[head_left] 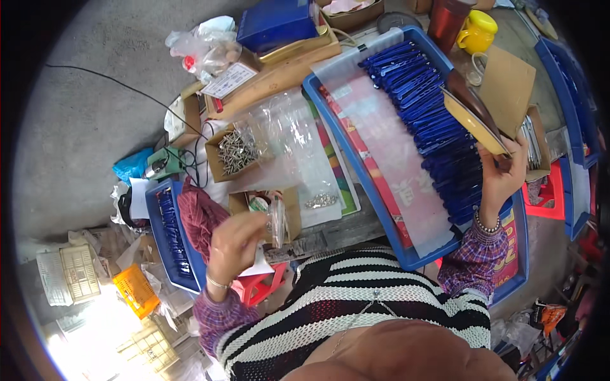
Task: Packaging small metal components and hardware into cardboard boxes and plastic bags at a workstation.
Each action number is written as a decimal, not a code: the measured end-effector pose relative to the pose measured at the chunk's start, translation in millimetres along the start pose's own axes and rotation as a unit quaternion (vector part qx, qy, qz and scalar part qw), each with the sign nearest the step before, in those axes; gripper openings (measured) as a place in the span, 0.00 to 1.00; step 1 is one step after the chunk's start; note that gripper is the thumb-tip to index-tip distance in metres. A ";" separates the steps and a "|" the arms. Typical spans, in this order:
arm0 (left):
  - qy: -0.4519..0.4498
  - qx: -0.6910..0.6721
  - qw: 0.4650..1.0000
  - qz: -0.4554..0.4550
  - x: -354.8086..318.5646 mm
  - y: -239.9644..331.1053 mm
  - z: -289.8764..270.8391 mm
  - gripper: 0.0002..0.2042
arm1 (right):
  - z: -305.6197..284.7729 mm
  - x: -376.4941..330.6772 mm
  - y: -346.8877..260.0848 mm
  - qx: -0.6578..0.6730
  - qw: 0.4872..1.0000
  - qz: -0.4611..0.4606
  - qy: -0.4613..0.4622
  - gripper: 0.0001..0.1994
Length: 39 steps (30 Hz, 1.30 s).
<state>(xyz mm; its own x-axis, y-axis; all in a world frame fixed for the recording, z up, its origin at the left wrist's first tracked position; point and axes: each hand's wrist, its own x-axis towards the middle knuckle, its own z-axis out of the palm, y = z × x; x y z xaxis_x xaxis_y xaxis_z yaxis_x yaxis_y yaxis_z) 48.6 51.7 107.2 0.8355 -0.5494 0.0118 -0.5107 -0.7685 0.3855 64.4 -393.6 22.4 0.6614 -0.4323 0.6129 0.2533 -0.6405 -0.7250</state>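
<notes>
Wearer (pixel 394 343) cut off below, blurred left hand (pixel 236 240), grip unclear, right hand (pixel 506 168) gripping partly hidden brown object (pixel 474 113)

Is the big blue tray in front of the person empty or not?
Not empty: the big blue tray holds many slim blue pieces, packed side by side in a long row.

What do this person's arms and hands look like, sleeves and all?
Both hands are bare, without gloves. The left hand has a slim, pale bracelet at the wrist; the right hand has a beaded bracelet. Purple checked sleeves cover both forearms.
</notes>
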 end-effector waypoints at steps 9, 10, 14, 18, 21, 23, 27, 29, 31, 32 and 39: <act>0.106 0.098 0.961 0.237 330.2 34.9 43.1 0.11 | -4.0 4.7 1.5 -0.040 0.999 -0.033 -0.011 0.14; 0.120 0.159 0.957 0.210 375.4 26.8 54.7 0.10 | -1.9 7.0 -0.9 -0.046 0.998 -0.046 -0.002 0.14; 0.174 0.217 0.956 0.095 478.1 -8.4 120.5 0.08 | 0.8 10.0 -4.7 -0.067 0.997 -0.043 0.016 0.14; 0.181 0.267 0.946 -0.012 495.7 -26.4 150.1 0.09 | -0.1 9.3 -4.8 -0.079 0.996 -0.034 0.024 0.13; 0.208 0.284 0.935 0.031 497.8 -23.2 151.6 0.09 | -4.4 9.2 -4.8 -0.084 0.996 -0.026 0.020 0.14; 0.249 0.288 0.921 0.087 499.2 -21.6 148.4 0.08 | -3.8 8.4 -3.6 -0.081 0.997 -0.013 0.017 0.14; 0.304 0.288 0.901 0.111 493.9 -3.4 126.9 0.06 | -2.3 11.3 -6.7 -0.079 0.997 -0.014 0.010 0.14; 0.300 0.288 0.900 0.133 481.1 8.3 115.7 0.06 | -1.7 12.1 -5.8 -0.081 0.997 -0.011 0.005 0.14; 0.280 0.279 0.905 0.155 458.8 25.9 107.9 0.04 | -2.1 11.1 -1.6 -0.072 0.997 -0.011 0.013 0.14; 0.308 0.282 0.890 0.185 442.3 33.7 108.2 0.03 | -2.9 9.3 0.2 -0.062 0.998 -0.007 0.018 0.14; 0.253 0.233 0.879 0.329 268.4 64.6 95.7 0.03 | 1.4 1.7 9.5 -0.066 0.998 -0.016 0.003 0.14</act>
<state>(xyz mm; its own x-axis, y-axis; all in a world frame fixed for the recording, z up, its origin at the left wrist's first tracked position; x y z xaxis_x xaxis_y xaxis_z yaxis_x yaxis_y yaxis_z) 220.5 -176.8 46.9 0.2510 -0.7998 0.5452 -0.8467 -0.4544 -0.2769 68.9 -399.5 16.1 0.6509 -0.4136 0.6367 0.1790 -0.7314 -0.6581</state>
